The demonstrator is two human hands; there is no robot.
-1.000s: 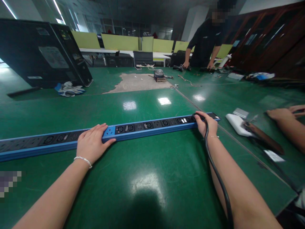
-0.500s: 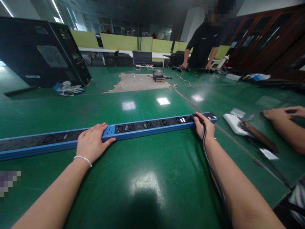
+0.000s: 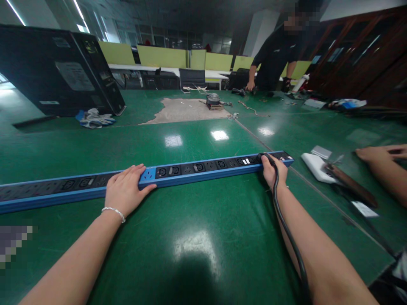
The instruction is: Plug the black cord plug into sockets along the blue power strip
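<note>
Blue-and-black power strip (image 3: 203, 173) lying across green tabletop (image 3: 152, 144), socket face up, roughly in line with the far edge; its right end stops by the seam, left end runs out of view. Left hand (image 3: 124, 192) bent over the strip beside the blue socket, fingers close together across the top, thumb along the near side, holding it. Right hand (image 3: 275, 173) near the strip's right end, fingers pinched on a black plug (image 3: 261, 156); how far it is seated, cannot tell. Black cable (image 3: 290, 235) trails over the forearm towards the near side. Since half a second ago: whole view slid slightly rightward; both holds and strip unchanged. Main change at the far edge: standing person (image 3: 275, 55) has one hand, previously bare on the tabletop, now showing dark, glove or object unclear. White adapter (image 3: 314, 167), towards the right edge, and gloves (image 3: 94, 118), far left, unmoved.
</note>
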